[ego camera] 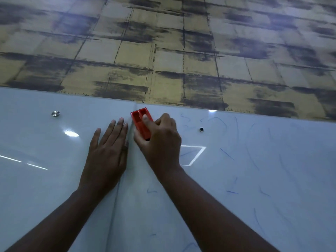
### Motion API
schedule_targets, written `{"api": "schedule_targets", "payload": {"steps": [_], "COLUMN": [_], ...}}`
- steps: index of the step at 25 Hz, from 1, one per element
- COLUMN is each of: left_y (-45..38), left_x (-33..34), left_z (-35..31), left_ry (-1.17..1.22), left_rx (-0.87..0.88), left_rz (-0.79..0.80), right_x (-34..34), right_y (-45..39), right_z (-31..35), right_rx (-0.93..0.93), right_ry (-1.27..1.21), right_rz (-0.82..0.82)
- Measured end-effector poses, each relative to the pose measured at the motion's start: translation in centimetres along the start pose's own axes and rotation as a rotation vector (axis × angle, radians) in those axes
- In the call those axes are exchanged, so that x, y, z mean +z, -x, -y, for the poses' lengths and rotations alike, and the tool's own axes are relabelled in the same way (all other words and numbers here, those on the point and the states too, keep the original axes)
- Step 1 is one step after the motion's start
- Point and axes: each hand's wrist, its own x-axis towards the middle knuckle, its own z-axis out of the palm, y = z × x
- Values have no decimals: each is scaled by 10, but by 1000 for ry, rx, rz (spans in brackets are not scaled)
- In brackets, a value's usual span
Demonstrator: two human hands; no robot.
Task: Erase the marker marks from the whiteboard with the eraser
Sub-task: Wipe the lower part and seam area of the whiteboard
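Eraser (141,122), red, gripped in R hand (161,140): fingers curled over it, pressed to whiteboard (254,206) close under board's top edge, just R of panel seam (116,195). L hand (107,153) flat on board, fingers straight and together, touching seam from L side, just beside eraser. Blue marker marks (227,154) scattered across R panel, faint, out toward R edge. Metal standoff (55,113) near top edge, L panel; dark mount hole (201,129) R of eraser. Patterned wall (163,51) above board.
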Motion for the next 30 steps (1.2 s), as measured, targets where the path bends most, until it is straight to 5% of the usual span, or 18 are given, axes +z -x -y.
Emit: {"api": "schedule_targets", "payload": {"steps": [6, 12, 17, 24, 30], "left_y": [12, 14, 15, 18, 32], "left_x": [-9, -10, -9, -5, -13], "left_z": [0, -2, -2, -1, 1], "left_ry": [64, 33, 47, 73, 67], "left_rx": [-26, -20, -27, -27, 16], "left_rz": [12, -17, -6, -1, 9], "right_x": [-11, -52, -36, -17, -39], "right_y": [-7, -20, -13, 35, 41], "right_z": [-16, -84, -48, 20, -3], "right_rx": [-113, 282, 443, 168, -20], "right_ry": [37, 190, 157, 49, 96], "right_rz": [70, -37, -109, 32, 86]}}
